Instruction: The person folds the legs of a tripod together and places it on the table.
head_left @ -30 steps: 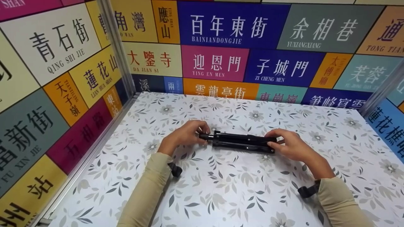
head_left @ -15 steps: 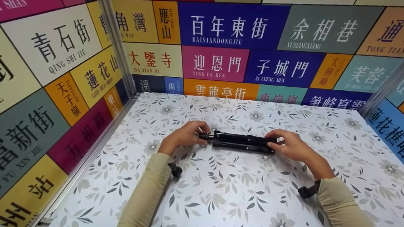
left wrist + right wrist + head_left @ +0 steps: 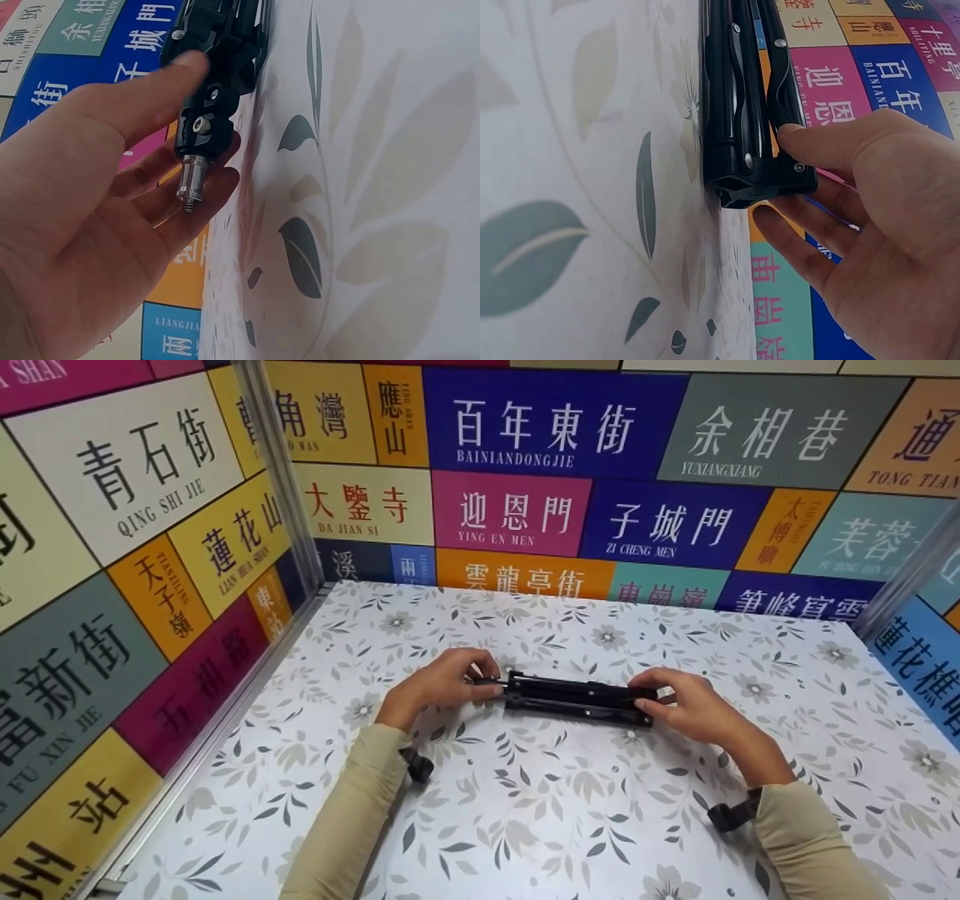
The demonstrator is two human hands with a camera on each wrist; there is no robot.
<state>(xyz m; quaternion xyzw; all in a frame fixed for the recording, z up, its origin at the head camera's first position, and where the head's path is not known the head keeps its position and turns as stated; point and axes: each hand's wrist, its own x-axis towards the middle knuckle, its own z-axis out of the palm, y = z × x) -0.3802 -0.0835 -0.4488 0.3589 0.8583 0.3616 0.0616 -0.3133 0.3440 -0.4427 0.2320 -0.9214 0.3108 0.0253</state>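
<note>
A folded black light stand [image 3: 574, 699] lies lengthwise across the floral-patterned table. My left hand [image 3: 448, 678] holds its left end. In the left wrist view, the blurred thumb [image 3: 169, 86] reaches over the collar and the fingers pass behind it. A silver stud [image 3: 191, 180] with a threaded tip sticks out of that end. The right hand [image 3: 694, 706] grips the opposite end. The right wrist view shows the thumb pressing a leg tube [image 3: 780, 97] near the end bracket [image 3: 761, 180], with fingers curled beneath.
The white floral tabletop [image 3: 570, 810] spreads around the stand. Walls with coloured sign panels [image 3: 551, 424] rise behind and on the left, joined at a metal corner post [image 3: 289, 480]. Each wrist carries a small black camera mount [image 3: 731, 815].
My left thumb has shifted slightly to the right along the stand's left end. The stand and the right hand stay in place.
</note>
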